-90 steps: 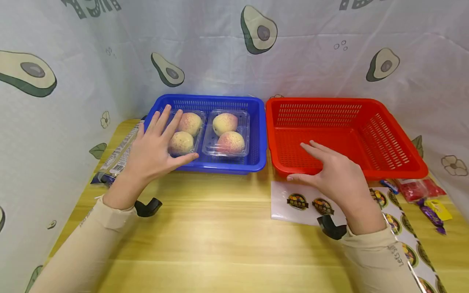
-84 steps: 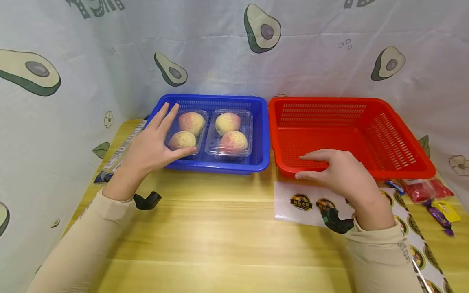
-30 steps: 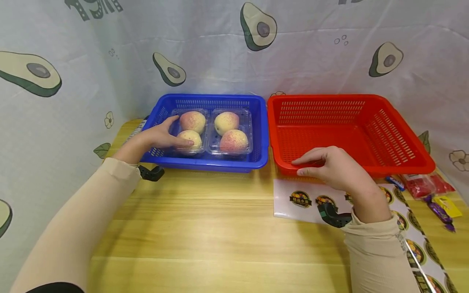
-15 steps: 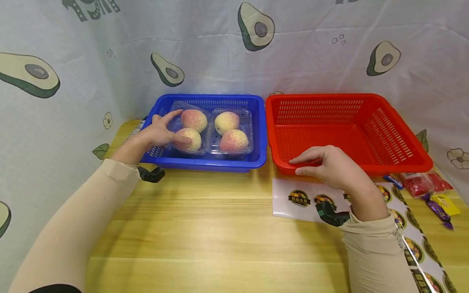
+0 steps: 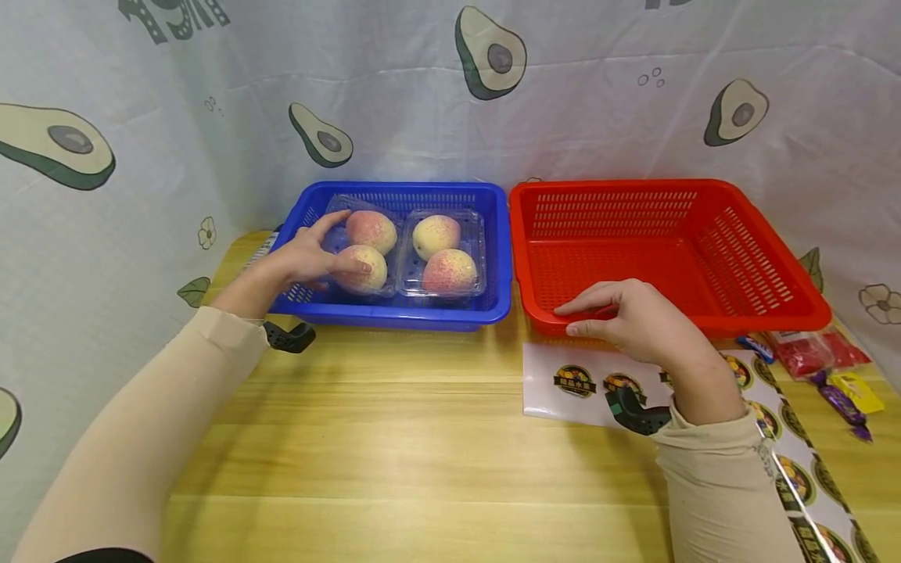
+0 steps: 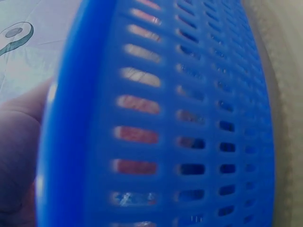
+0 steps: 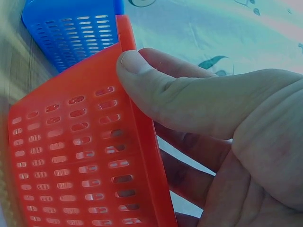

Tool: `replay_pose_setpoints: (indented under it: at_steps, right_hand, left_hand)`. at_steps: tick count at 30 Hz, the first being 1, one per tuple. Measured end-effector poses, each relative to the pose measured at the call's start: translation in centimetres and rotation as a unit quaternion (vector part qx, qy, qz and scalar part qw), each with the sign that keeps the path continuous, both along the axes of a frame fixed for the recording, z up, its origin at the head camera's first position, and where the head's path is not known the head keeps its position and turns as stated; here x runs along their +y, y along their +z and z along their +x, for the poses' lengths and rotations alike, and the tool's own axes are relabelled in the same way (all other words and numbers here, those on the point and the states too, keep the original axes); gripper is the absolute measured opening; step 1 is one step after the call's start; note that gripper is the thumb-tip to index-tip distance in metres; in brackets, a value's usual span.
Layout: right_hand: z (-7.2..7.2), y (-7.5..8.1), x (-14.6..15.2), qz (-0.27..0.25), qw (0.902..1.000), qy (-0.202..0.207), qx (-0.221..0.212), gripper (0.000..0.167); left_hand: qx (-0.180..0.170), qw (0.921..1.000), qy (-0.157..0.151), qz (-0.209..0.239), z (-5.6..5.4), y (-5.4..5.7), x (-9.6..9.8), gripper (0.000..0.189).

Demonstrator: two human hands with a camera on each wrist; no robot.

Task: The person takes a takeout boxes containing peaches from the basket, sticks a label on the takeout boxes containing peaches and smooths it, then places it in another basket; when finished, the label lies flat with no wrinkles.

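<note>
My left hand (image 5: 299, 256) reaches over the front left of the blue basket (image 5: 394, 317) and grips a clear plastic box (image 5: 343, 203) holding two peaches, its thumb across the front peach (image 5: 369, 274). That box sits slightly askew beside a second clear box (image 5: 479, 262), also with two peaches. Blue slatted wall fills most of the left wrist view, with part of the hand (image 6: 19, 146) showing behind the rim. My right hand (image 5: 655, 332) pinches the front rim of the red basket (image 5: 633, 254); in the right wrist view its thumb (image 7: 161, 90) presses the rim from outside.
Both baskets stand side by side on a wooden table (image 5: 394, 469), against a hanging avocado-print cloth (image 5: 401, 94). A sheet of round stickers (image 5: 549, 391) lies before the red basket. Wrapped sweets (image 5: 841, 403) and a red packet (image 5: 809, 356) lie at the right.
My left hand has come down into the blue basket, taken hold of the left box and turned it slightly askew. My right hand has closed on the red basket's rim.
</note>
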State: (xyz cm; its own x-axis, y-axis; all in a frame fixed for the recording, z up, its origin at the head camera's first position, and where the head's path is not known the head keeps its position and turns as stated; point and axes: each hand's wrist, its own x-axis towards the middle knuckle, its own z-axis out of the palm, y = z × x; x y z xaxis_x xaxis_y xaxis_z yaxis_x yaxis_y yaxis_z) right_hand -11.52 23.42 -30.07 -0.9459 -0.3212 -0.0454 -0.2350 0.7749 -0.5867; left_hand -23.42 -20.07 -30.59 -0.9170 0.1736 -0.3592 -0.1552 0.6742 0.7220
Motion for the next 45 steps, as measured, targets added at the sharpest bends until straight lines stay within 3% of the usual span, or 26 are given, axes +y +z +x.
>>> replay_pose_setpoints:
  at_steps: [6, 12, 17, 20, 22, 26, 29, 32, 35, 39, 42, 45]
  right_hand:
    - [0.1, -0.1, -0.1, -0.006, 1.0000, -0.001, -0.002, 0.023]
    - [0.1, -0.1, -0.1, -0.003, 1.0000, -0.002, 0.002, 0.023]
    - [0.0, -0.2, -0.1, -0.006, 1.0000, -0.002, 0.005, 0.023]
    - [0.0, -0.3, -0.2, -0.007, 1.0000, -0.004, 0.001, 0.024]
    - [0.0, -0.3, -0.2, -0.006, 1.0000, -0.005, -0.002, 0.024]
    - [0.1, -0.3, -0.2, -0.004, 1.0000, -0.007, 0.000, 0.024]
    - [0.2, -0.3, -0.2, -0.004, 1.0000, -0.009, 0.000, 0.024]
    - [0.3, -0.4, -0.2, -0.003, 0.9999, -0.010, -0.003, 0.025]
    - [0.4, -0.5, -0.3, -0.005, 0.9999, -0.008, -0.006, 0.025]
    - [0.3, -0.5, -0.2, -0.005, 1.0000, -0.005, -0.002, 0.025]
    - [0.2, -0.4, -0.2, -0.002, 1.0000, -0.004, 0.005, 0.024]
    - [0.1, -0.3, -0.2, -0.001, 1.0000, 0.000, 0.010, 0.024]
  left_hand:
    - [0.017, 0.9982, 0.030, 0.049, 0.6, 0.4, -0.7, 0.096]
    - [0.044, 0.9929, 0.048, 0.100, 1.4, 2.1, -1.6, 0.087]
    - [0.086, 0.9790, 0.049, 0.178, 2.9, 4.0, -2.0, 0.079]
    - [0.102, 0.9628, 0.009, 0.250, 4.3, 5.1, -2.1, 0.071]
    - [0.108, 0.9511, -0.045, 0.286, 5.4, 5.7, -2.1, 0.071]
    - [0.124, 0.9392, -0.168, 0.273, 7.4, 6.1, -1.8, 0.076]
    - [0.134, 0.9289, -0.247, 0.241, 8.7, 5.5, -1.3, 0.081]
    - [0.122, 0.9060, -0.320, 0.249, 9.8, 4.2, -0.6, 0.084]
    - [0.089, 0.8720, -0.389, 0.283, 11.0, 2.4, 0.2, 0.085]
    - [0.048, 0.8417, -0.445, 0.302, 12.2, -0.3, 1.5, 0.086]
    - [0.027, 0.8366, -0.458, 0.300, 12.2, -2.5, 2.5, 0.086]
    - [0.021, 0.8337, -0.461, 0.303, 11.5, -4.8, 3.0, 0.085]
